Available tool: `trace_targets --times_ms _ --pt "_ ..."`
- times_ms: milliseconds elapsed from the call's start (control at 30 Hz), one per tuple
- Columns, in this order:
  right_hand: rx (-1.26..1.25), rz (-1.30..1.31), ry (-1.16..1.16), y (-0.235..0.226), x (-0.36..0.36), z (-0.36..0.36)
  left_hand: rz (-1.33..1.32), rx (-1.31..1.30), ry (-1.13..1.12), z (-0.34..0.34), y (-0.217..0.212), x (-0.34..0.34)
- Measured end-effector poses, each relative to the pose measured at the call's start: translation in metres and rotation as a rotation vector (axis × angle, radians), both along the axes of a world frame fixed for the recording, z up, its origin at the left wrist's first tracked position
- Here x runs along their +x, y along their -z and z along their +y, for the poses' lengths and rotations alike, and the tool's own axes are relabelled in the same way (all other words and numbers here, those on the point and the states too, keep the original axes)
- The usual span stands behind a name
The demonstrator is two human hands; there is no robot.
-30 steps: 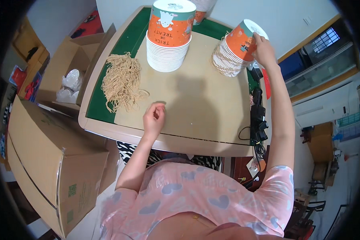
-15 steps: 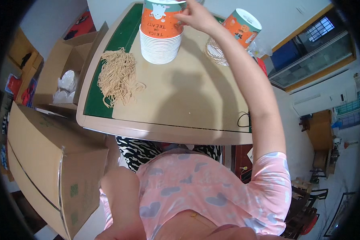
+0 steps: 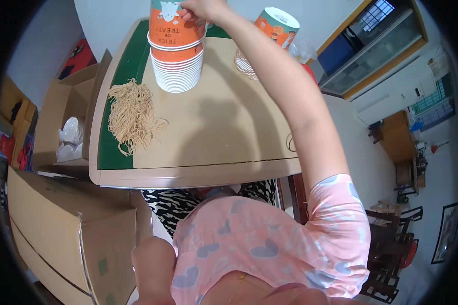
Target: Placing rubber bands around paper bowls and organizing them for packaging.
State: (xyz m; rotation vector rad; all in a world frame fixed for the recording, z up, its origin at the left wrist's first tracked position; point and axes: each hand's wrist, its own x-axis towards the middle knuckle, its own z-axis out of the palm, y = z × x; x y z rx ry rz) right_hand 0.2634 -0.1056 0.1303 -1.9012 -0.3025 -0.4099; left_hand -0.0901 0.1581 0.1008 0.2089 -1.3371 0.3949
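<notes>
A tall stack of upside-down paper buckets with white rims stands at the far left of the table. The orange and green paper bucket at its top is raised, so an orange band of the one beneath shows under its rim. At its upper right side is my right hand, fingers closed on it; the picture's edge cuts off the bucket's top. A tangled bundle of beige cords lies left of the stack. Of my left arm only the upper part shows; its hand is out of sight.
Behind my forearm another orange and green bucket tops a slanted stack with white rims. A thin dark loop lies near the table's right front. Cardboard boxes stand at left, an open one holding white wrapped items.
The top bucket has risen partly off the stack with my right hand on it, baring part of the bucket below. The whole view has shifted, moving the table leftward in the picture.
</notes>
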Motion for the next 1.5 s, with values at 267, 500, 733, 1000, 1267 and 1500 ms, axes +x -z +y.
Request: trace_targets --times_ms 267,500,733,1000,1267,1500 --pt "-0.301 -0.071 0.198 -0.039 -0.008 0.016 -0.095 0.043 0.180 -0.003 -0.014 0.003" --pt "-0.419 -0.206 0.079 -0.053 -0.027 -0.006 -0.081 0.079 0.232 -0.013 -0.022 0.009" --pt "-0.264 -0.216 0.066 -0.067 -0.032 -0.030 -0.067 -0.064 0.001 -0.023 -0.012 -0.004" --pt "0.011 -0.365 0.102 -0.060 -0.157 -0.065 0.161 -0.194 -0.614 -0.003 0.047 0.016" --pt "0.347 -0.077 0.251 0.116 -0.275 -0.085 1.078 0.154 -0.124 -0.032 0.092 0.065" --pt "0.577 0.134 0.247 0.193 -0.314 -0.083 1.464 0.620 -0.088 -0.111 0.212 0.105"
